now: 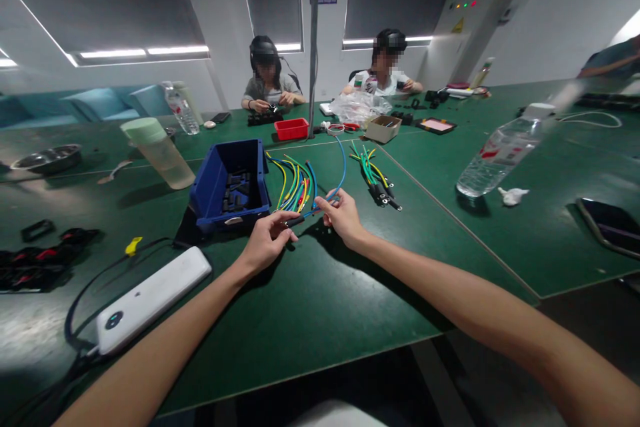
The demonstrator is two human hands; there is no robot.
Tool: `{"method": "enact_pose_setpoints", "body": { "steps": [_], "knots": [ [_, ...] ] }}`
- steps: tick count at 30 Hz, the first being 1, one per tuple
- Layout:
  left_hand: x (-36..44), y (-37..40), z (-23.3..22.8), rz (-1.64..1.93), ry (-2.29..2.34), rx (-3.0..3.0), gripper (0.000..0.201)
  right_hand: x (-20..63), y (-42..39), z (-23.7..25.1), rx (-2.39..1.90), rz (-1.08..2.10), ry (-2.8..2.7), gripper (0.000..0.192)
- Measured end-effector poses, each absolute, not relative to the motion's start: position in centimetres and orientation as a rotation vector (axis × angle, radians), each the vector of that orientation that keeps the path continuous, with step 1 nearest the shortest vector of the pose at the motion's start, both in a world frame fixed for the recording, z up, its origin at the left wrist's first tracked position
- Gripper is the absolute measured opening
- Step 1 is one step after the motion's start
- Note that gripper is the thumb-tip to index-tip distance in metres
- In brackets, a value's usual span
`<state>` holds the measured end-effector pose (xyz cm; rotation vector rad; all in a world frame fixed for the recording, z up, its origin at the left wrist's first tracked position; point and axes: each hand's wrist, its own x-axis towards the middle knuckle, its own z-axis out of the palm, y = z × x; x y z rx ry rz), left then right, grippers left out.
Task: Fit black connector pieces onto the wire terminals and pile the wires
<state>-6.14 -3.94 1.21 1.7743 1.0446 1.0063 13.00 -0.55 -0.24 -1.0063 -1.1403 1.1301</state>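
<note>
Between my two hands runs a blue wire (344, 167), its free end curving up and away over the table. My left hand (267, 238) pinches a black sleeve (295, 221) at the wire's near end. With closed fingers, my right hand (343, 217) grips the blue wire a little further along. Just beyond my hands lies a bundle of yellow, green and blue wires (295, 183). To the right sits a second bundle of green and yellow wires (373, 173) with black sleeves and ring terminals. A blue bin (205, 180) holding small black parts stands left of the wires.
A white power bank (155, 297) with a cable lies at the near left. Bottles stand on both sides, including a water bottle (500, 153) at right. A red tray (291, 129) and a small box (383, 128) are further back. Two people sit across the green table.
</note>
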Motion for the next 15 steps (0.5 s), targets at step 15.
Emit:
{"method": "enact_pose_setpoints", "body": {
  "steps": [15],
  "knots": [
    [-5.85,-3.96,1.27,0.985,1.061,1.760,0.034,12.96,-0.58,-0.31,-0.994,1.138,-1.154,0.040]
  ]
}}
